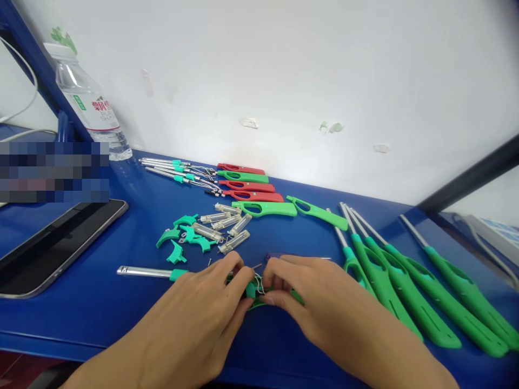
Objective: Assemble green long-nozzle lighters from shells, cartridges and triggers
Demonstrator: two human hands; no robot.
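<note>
Low in the middle of the head view, my left hand (203, 308) is closed on a green lighter body, mostly hidden under the fingers. A silver metal tube (144, 272) with a teal collar sticks out to its left. Beside it, my right hand (312, 294) pinches at thin white wires (259, 283) between the two hands. Behind my right hand, a purple-handled tool (268, 256) lies partly hidden. Teal trigger pieces (203, 242) and several clear fuel cartridges (234, 241) lie just beyond my left hand.
Red and green handle shells (263, 209) and wired metal tubes (170, 174) lie near the wall. Several green lighters (425, 319) rest at the right. A phone (60, 243) and a water bottle (91, 102) stand at the left side of the blue table (121, 319).
</note>
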